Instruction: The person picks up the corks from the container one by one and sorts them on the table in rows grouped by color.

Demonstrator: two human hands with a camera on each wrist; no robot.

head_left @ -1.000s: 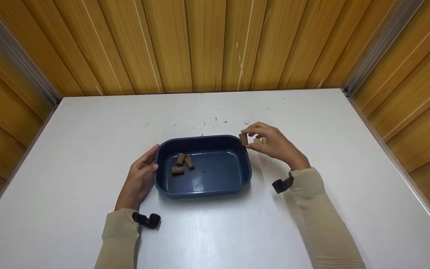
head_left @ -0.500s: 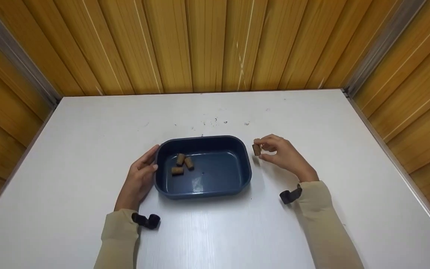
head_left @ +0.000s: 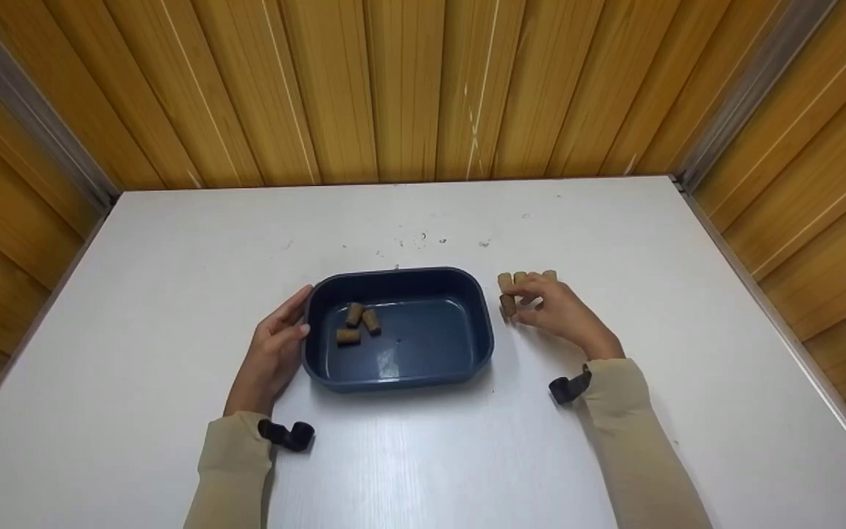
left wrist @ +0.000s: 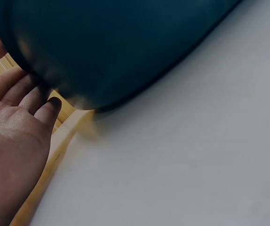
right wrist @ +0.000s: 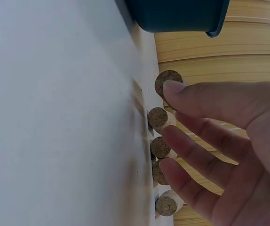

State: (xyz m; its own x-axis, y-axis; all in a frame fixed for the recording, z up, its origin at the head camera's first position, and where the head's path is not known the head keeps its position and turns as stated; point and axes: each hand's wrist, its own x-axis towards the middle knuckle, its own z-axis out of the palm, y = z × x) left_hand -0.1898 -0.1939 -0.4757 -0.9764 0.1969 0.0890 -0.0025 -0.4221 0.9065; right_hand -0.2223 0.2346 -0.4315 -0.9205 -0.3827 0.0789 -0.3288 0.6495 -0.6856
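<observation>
My right hand (head_left: 557, 312) pinches a brown cork (head_left: 508, 306) between thumb and fingers, just right of a dark blue plastic tub (head_left: 401, 383). In the right wrist view, the thumb lies over the round end of this cork (right wrist: 165, 77). Behind those fingers stand several more corks (head_left: 505, 281) in a row, partly hidden by the hand; the right wrist view shows the row's nearest cork (right wrist: 158, 117) right beside the held one. My left hand (head_left: 274, 351) rests against the tub's left side, fingers along the outer wall, thumb at the rim. Three corks (head_left: 348, 336) lie inside the tub, towards its left.
The white tabletop (head_left: 408, 455) carries small dark marks (head_left: 443, 240) beyond the tub. Wood-patterned panels (head_left: 408, 88) close off the back and both sides. A black wrist camera (head_left: 287, 435) sits on each sleeve.
My right hand has moved right and towards me from the tub's right rim, then lower, still pinching the cork. The row of corks behind it shows now. Left hand and tub stay put.
</observation>
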